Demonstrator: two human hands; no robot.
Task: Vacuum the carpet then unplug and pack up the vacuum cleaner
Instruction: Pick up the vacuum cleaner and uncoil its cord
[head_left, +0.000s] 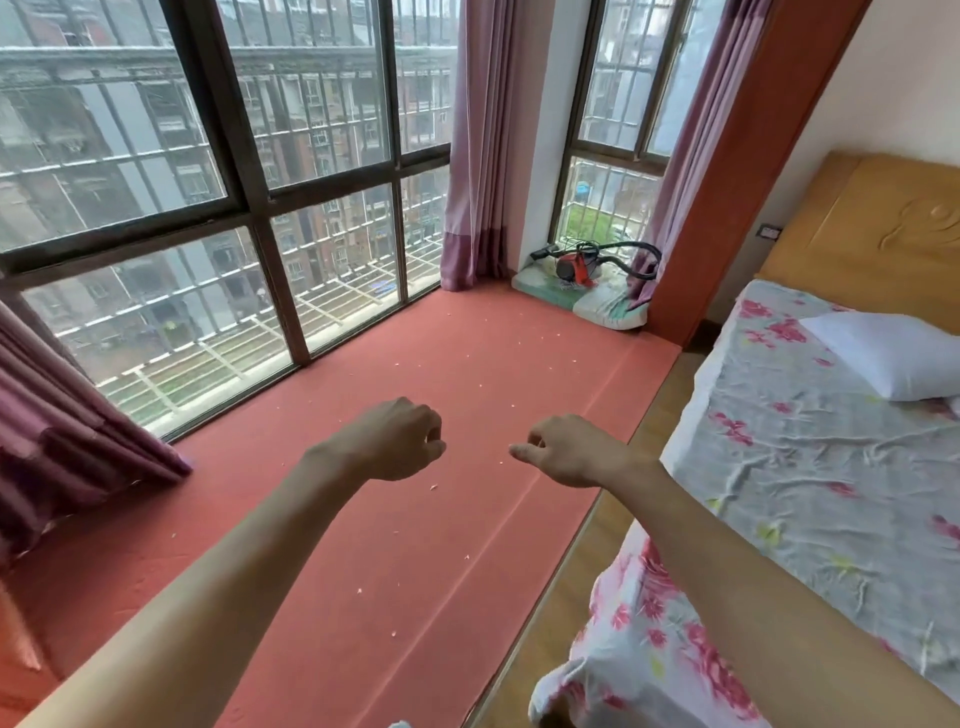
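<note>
A red carpet (363, 519) covers the raised platform by the windows, with several small white scraps scattered over it. The red vacuum cleaner (574, 267), with its black hose (647, 254) looped round it, sits on a folded cushion (597, 301) in the far corner under the narrow window. My left hand (397, 441) and my right hand (563, 449) hover side by side over the middle of the carpet, far from the vacuum. Both have loosely curled fingers and hold nothing.
Tall barred windows (234, 182) line the left and far sides, with pink curtains (475, 156) at the corners. A bed (805, 467) with a floral sheet and white pillow (893, 353) stands on the right. A strip of wooden floor (587, 571) runs between platform and bed.
</note>
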